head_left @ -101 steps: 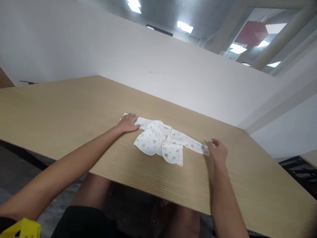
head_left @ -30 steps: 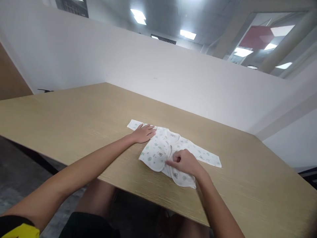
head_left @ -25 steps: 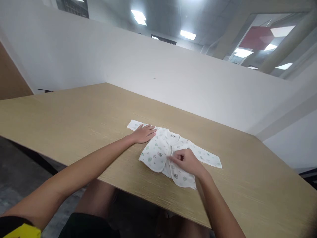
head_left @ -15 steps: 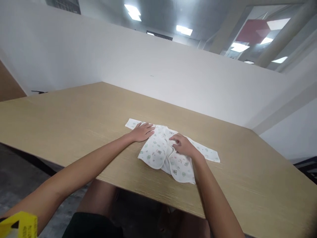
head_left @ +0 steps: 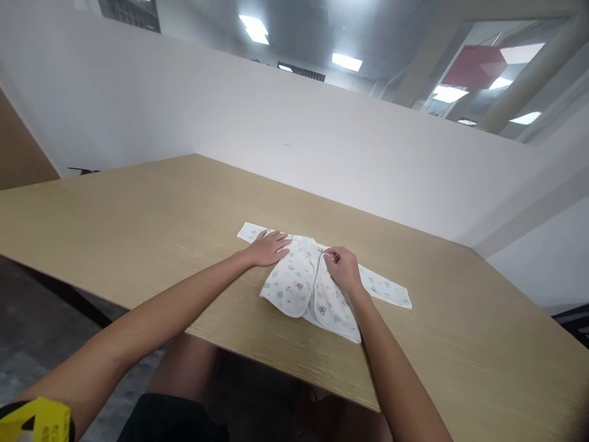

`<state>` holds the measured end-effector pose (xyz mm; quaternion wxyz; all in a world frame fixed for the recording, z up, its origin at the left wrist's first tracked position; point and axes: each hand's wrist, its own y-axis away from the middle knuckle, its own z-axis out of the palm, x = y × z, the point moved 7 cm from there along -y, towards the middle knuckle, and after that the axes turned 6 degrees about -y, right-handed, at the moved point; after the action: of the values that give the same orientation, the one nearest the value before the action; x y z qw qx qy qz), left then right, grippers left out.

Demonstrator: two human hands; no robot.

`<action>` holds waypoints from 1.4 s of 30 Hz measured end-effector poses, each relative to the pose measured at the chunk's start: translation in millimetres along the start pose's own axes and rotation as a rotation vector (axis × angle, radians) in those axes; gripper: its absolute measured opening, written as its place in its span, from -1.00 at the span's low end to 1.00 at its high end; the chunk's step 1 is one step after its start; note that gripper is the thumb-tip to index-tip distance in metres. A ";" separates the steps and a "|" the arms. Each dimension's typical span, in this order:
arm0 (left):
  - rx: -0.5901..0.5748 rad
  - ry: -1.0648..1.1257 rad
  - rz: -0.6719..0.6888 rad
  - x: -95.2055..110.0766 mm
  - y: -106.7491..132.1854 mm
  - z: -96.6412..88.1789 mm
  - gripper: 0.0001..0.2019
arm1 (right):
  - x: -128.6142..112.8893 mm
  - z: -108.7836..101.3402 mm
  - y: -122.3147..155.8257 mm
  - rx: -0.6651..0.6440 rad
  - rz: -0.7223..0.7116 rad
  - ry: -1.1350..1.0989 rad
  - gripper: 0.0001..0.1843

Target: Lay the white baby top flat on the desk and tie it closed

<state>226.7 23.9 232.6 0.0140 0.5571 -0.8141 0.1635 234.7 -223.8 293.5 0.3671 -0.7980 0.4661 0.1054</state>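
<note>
A small white baby shirt with green and grey prints lies spread on the table, its front edges meeting near the middle and its sleeves stretched to both sides. My left hand rests flat on the left shoulder and sleeve, fingers spread. At the right side of the neckline, my right hand is closed, pinching the upper edge of the right front panel between thumb and fingers. A label shows inside the collar, partly covered by that hand.
The wooden table extends around the shirt, its front edge close to my legs. Behind it stands a white partition wall. A yellow tag is at my left arm, bottom left.
My right hand has closed on the right front panel and drawn its edge towards the left panel, narrowing the gap between them. My left hand stays flat on the shirt.
</note>
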 end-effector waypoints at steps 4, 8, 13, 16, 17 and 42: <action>0.012 -0.010 0.000 0.0 1.4 -0.7 -0.33 | -11.6 -13.9 2.8 0.035 -0.035 -0.043 -0.68; 0.009 -0.001 -0.004 0.5 2.6 -1.5 -0.33 | -33.8 -30.7 19.9 -0.249 0.011 -0.028 -0.53; 0.011 -0.009 -0.007 1.9 2.4 -3.1 -0.34 | -52.7 -2.5 69.9 -0.904 0.123 0.059 -0.26; 0.036 -0.023 -0.018 1.6 2.2 -4.8 -0.35 | -59.8 9.6 81.0 -0.973 0.135 0.148 -0.38; 0.043 -0.026 -0.023 1.4 2.2 -5.2 -0.36 | -62.2 11.3 81.7 -0.973 0.131 0.165 -0.47; -0.086 -0.052 -0.275 -26.2 6.6 -2.1 -0.32 | 74.6 -58.5 46.6 -0.557 0.467 0.484 -0.24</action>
<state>230.2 50.2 227.6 0.0390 0.6664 -0.7363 0.1107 226.8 -327.3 274.1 -0.0157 -0.7415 0.6604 0.1172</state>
